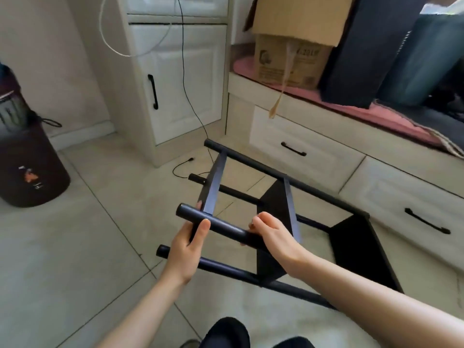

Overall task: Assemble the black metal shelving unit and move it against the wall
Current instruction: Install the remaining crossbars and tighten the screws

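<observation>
my left hand point(187, 249) and right hand point(272, 233) both curl round the near post point(226, 228) of the shelving unit point(288, 222). the unit lies on its side, running away from my hands to the right toward the drawers point(301, 149). my left hand is nearer the post's free end.

You see the shelving unit point(251, 172) in black metal, its tubes smooth with a dull sheen. Beneath it, the floor tiles point(105, 222) look pale and lightly glossy. Behind it, the white drawer fronts point(326, 156) look smooth-painted, the cardboard box point(293, 59) matt brown.
</observation>
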The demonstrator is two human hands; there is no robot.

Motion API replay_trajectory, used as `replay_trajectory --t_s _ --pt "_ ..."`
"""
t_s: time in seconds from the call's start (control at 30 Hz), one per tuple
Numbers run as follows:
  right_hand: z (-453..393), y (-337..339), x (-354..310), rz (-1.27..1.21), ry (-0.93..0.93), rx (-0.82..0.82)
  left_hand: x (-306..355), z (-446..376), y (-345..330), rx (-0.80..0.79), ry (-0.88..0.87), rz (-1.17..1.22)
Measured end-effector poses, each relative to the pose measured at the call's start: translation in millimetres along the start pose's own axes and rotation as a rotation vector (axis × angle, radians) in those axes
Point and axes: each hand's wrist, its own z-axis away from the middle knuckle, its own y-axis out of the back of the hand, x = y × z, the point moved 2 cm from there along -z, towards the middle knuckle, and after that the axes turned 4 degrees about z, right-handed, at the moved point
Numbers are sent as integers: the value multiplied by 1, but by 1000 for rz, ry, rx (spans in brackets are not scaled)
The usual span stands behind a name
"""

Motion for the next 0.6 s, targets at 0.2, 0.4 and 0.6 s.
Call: replay_trajectory --t_s 0.2,0.4,0.6 --pt "-29 -25 43 104 -39 -82 -69 0 14 -44 119 37" --pt "-34 -36 74 99 -87 -188 -109 5 27 -82 256 43" --pt "-35 -41 97 144 -120 -267 -141 14 33 -138 343 73"
